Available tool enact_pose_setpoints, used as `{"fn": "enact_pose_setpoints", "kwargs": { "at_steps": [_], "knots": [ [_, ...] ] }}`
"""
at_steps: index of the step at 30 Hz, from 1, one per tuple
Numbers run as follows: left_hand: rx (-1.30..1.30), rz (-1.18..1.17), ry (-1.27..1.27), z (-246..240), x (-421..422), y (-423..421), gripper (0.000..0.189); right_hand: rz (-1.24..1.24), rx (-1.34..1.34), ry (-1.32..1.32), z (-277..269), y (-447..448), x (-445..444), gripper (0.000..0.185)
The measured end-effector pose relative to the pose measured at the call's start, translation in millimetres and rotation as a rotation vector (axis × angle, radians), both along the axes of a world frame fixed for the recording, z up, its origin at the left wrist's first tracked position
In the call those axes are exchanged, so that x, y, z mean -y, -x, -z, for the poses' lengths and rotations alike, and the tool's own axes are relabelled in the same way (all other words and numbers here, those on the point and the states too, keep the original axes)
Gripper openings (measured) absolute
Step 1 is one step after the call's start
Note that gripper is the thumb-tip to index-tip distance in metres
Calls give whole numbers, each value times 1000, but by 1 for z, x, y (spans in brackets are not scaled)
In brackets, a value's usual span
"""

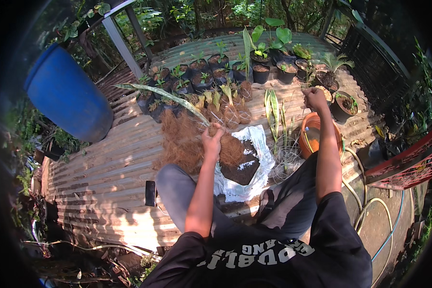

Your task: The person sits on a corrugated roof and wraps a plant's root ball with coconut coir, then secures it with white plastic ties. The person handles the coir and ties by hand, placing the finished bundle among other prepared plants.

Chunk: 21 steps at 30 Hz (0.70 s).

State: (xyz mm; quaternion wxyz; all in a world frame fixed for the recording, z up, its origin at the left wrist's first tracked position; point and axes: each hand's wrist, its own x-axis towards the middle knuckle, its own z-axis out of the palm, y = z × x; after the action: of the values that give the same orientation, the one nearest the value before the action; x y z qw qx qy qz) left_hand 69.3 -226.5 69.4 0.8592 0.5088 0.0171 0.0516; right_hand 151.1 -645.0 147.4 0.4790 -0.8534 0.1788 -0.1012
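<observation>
My left hand is closed around the base of a snake plant leaf, whose lower end sits in a wad of brown coconut fiber. My right hand is raised at the right, above an orange bucket, with its fingers pinched; a thin strand seems to be at the fingertips, too fine to tell. Before me lies an open white sack holding dark soil. Loose coconut fiber is heaped at the left. Snake plant leaves and a tangle of pale string lie right of the sack.
Fiber-wrapped plants stand beyond the sack, with potted seedlings behind them. A blue barrel stands left on the corrugated sheet. A phone lies by my left knee. A red crate and a hose are at the right.
</observation>
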Motion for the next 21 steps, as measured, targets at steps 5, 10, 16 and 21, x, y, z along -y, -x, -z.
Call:
{"fn": "enact_pose_setpoints", "kwargs": {
  "at_steps": [5, 10, 16, 21],
  "knots": [
    [-21, 31, 29, 5, 1, -4, 14, 28, 315, -489, -88, 16, -38, 22],
    [20, 80, 40, 9, 0, -6, 15, -216, 308, -709, -115, 31, -70, 25],
    [-44, 77, 97, 12, 1, -3, 15, -178, 403, -689, -131, 24, -84, 32],
    [-31, 76, 112, 28, -4, -13, 14, -199, 756, -538, -194, 22, -94, 40]
  ]
}}
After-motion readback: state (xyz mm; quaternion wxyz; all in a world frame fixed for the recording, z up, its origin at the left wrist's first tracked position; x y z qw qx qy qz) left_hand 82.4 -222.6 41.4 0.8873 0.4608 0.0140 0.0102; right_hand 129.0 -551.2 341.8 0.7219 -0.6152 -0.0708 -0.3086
